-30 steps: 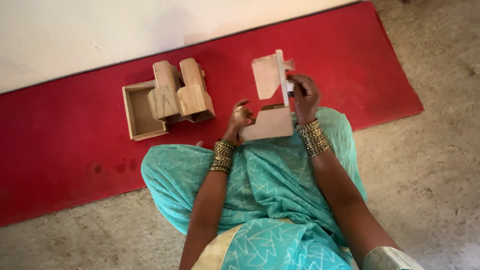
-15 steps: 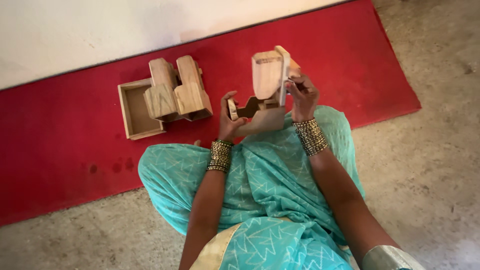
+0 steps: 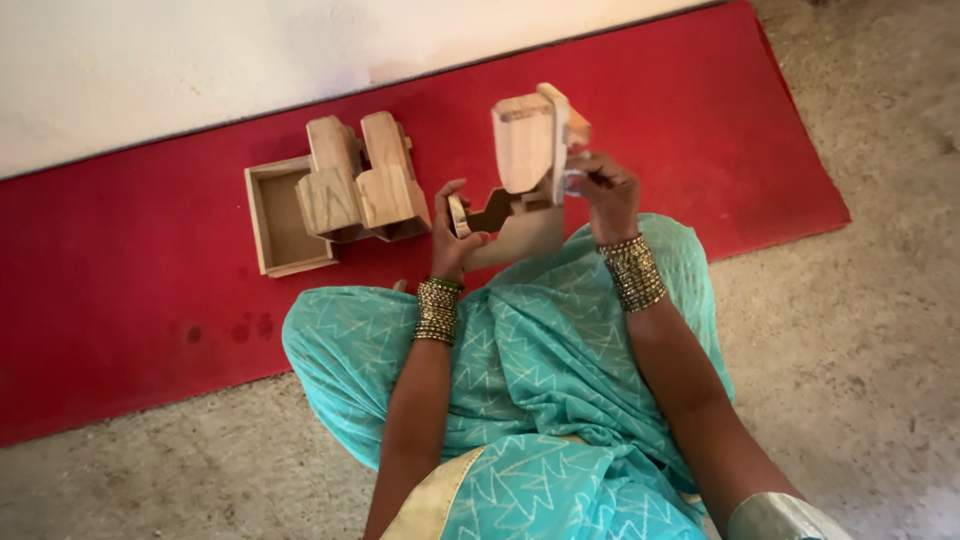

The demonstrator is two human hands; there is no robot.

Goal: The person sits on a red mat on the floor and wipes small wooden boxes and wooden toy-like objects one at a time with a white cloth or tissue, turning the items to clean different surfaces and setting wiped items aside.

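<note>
We've got the wooden assembly [image 3: 528,165] up off the red mat [image 3: 150,290], right of the wooden tray [image 3: 285,215]. Left hand [image 3: 452,232] pinches its lower end, right hand [image 3: 603,190] closes round the top. Looks rigid, light, awkwardly shaped; flat faces grip best.
</note>
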